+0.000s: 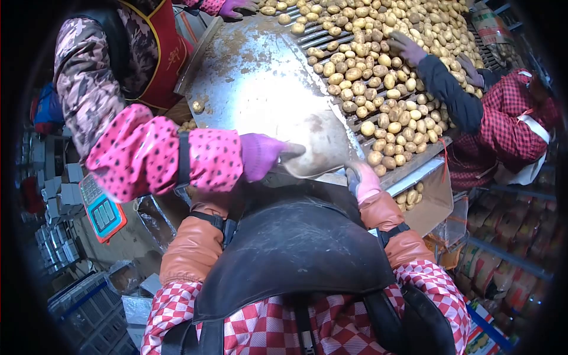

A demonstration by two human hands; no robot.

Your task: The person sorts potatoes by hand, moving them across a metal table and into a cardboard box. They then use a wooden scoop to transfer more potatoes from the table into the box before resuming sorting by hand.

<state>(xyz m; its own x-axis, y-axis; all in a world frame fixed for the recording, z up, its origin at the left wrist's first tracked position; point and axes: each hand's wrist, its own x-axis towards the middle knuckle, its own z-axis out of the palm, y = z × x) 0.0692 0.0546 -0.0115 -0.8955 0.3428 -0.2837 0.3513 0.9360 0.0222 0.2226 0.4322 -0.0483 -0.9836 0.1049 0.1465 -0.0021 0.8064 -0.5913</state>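
Note:
My right hand (363, 180), in a pink glove with grey fingers, is at the near right corner of the sloping metal sheet (236, 65). Its fingers look curled there, but what they hold is hidden. Just beside them, a worn off-white flat piece (322, 142) with a dark stain lies on the sheet. A co-worker's purple-gloved hand (263, 155) reaches across from the left, its fingertips on that piece. My left hand (214, 206) is mostly covered by the co-worker's pink dotted sleeve (216, 157), so its fingers do not show.
Many potatoes (390, 77) cover a slatted rack on the right, where another person's gloved hand (408, 48) rests among them. Below its edge, a bin (429, 210) contains potatoes. A scale (103, 210) stands at left, near stacked crates (80, 302).

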